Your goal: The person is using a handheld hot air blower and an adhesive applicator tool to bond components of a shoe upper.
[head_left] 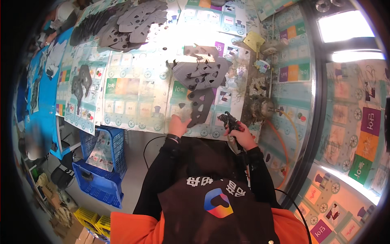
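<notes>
A person's left hand [178, 125] sits at the near end of a cut piece [202, 107] on a worktable [138, 122], with a small pile [203, 74] just beyond. The right hand [243, 137] holds a hand tool [230, 121] to the right; a larger heap [136, 24] lies far left.

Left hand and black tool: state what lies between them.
The head view shows the lower end of a grey piece by the left hand, then printed sheet toward the black tool.
</notes>
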Available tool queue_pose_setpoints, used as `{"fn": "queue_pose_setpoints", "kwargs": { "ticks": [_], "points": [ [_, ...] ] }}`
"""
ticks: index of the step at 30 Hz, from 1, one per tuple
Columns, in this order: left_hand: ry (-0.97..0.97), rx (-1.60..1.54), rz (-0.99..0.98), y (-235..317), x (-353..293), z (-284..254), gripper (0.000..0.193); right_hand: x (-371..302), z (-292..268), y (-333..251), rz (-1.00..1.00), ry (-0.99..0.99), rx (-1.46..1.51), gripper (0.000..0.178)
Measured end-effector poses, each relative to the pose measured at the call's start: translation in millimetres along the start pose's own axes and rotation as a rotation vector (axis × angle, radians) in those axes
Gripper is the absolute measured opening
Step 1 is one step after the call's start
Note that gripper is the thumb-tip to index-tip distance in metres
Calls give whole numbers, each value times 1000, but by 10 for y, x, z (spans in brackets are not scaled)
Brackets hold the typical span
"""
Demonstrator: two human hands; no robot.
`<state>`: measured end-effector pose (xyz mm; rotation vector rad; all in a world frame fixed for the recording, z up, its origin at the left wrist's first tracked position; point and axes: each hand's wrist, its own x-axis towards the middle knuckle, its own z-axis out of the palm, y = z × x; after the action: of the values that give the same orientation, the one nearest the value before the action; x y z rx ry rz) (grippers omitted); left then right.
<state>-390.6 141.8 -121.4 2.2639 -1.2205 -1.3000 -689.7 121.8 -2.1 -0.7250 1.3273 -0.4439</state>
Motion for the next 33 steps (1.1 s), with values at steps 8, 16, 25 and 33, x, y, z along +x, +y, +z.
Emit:
{"fn": "queue_pose_setpoints", "kwargs": {
  "ticks": [8,16,25,33],
  "points": [
    [-473,-628,-294,-54,-43,112,34,29,39,101,14,-35,-40,31],
    [-447,-350,-18,-210,151,194,22,57,113,141,29,-91,-73,32],
    [72,251,261,-102,138,180,33,273,374,241,111,-154,-251,40],
    [207,409,273,-20,-43,10,35,414,530,246,22,-134,-302,37]
  ]
}}
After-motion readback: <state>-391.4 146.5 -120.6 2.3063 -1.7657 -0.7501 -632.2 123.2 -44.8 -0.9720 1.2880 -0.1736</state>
